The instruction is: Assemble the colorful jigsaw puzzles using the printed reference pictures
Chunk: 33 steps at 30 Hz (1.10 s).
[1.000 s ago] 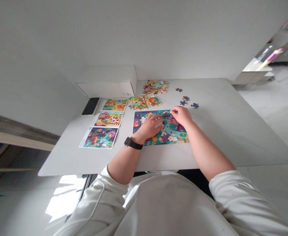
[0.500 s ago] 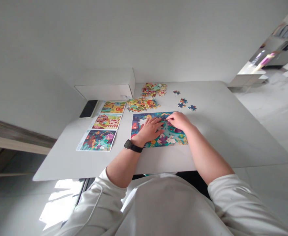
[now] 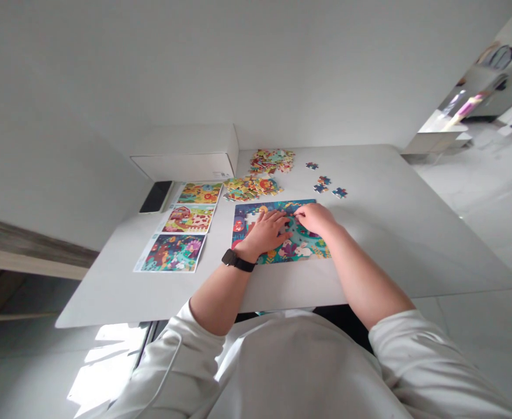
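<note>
A partly filled jigsaw puzzle point(image 3: 302, 250) with a dark blue and teal animal scene lies before me. White gaps show near its upper left. My left hand point(image 3: 267, 233) lies flat on the puzzle with fingers spread, a black watch on its wrist. At the puzzle's upper right my right hand point(image 3: 314, 219) is closed, thumb and fingertips pinched together against the surface. Whatever the pinch holds is too small and hidden to make out. Several loose dark blue puzzle pieces point(image 3: 321, 188) lie beyond the right hand.
Two heaps of pieces, a yellowish one point(image 3: 251, 187) and a mixed one point(image 3: 273, 160), lie behind the puzzle. To the left are a picture sheet point(image 3: 172, 253), two more printed pictures, and a phone point(image 3: 156, 196). A white box point(image 3: 183, 166) stands against the wall.
My right fingertips have shifted very slightly on the puzzle's upper right. My left hand stays flat in the same spot. The whole view has tilted a little.
</note>
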Available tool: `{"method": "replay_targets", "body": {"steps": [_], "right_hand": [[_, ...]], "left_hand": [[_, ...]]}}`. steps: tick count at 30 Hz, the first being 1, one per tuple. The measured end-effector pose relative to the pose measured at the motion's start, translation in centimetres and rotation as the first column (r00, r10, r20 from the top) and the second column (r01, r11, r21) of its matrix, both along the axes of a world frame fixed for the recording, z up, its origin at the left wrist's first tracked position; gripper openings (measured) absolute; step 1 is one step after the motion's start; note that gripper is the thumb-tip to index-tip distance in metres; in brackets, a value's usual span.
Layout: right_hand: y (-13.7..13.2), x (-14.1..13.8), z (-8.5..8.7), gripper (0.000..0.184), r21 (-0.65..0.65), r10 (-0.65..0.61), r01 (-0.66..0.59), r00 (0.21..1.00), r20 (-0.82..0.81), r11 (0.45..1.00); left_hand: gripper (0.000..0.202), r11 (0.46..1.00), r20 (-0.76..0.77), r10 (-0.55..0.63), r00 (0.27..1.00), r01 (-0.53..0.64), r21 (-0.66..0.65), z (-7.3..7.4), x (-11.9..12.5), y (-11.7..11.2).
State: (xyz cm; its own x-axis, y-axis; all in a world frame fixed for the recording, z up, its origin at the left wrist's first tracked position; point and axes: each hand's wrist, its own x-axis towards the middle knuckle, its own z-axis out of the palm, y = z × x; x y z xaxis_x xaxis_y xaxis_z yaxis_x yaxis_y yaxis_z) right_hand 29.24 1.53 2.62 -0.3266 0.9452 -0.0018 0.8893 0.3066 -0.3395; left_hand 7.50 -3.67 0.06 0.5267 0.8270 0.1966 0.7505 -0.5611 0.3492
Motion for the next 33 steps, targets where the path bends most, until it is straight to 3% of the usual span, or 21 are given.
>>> {"method": "replay_targets", "body": {"steps": [8, 13, 17, 22, 26, 33], "right_hand": [[-0.6, -0.5, 0.3, 0.031, 0.006, 0.003, -0.003, 1.0, 0.017, 1.0], [-1.0, -0.8, 1.1, 0.037, -0.074, 0.051, -0.044, 0.995, 0.085, 0.996], [-1.2, -0.7, 1.5, 0.057, -0.11, 0.081, -0.067, 0.989, 0.125, 0.992], [-1.7, -0.9, 1.6, 0.084, -0.133, 0.133, -0.114, 0.98, 0.15, 0.985], [-2.0, -1.2, 1.9, 0.09, -0.166, 0.154, -0.126, 0.973, 0.17, 0.978], [-1.5, 0.0, 2.2, 0.087, -0.175, 0.106, -0.079, 0.982, 0.153, 0.981]], "left_hand": [[0.047, 1.0, 0.016, -0.023, 1.0, 0.023, 0.019, -0.6, -0.2, 0.3], [0.065, 0.999, -0.043, -0.022, 0.999, 0.02, -0.041, -0.1, -0.4, 0.0], [0.085, 0.993, -0.132, -0.006, 0.991, -0.009, -0.114, 0.1, -1.9, -0.3], [0.113, 0.967, -0.278, 0.124, 0.953, -0.178, -0.181, 0.2, -4.7, 0.0], [0.114, 0.948, -0.337, 0.118, 0.934, -0.207, -0.241, 0.5, -5.5, 0.3], [0.116, 0.947, -0.302, 0.112, 0.947, -0.193, -0.255, 1.3, -4.2, 0.3]]}}
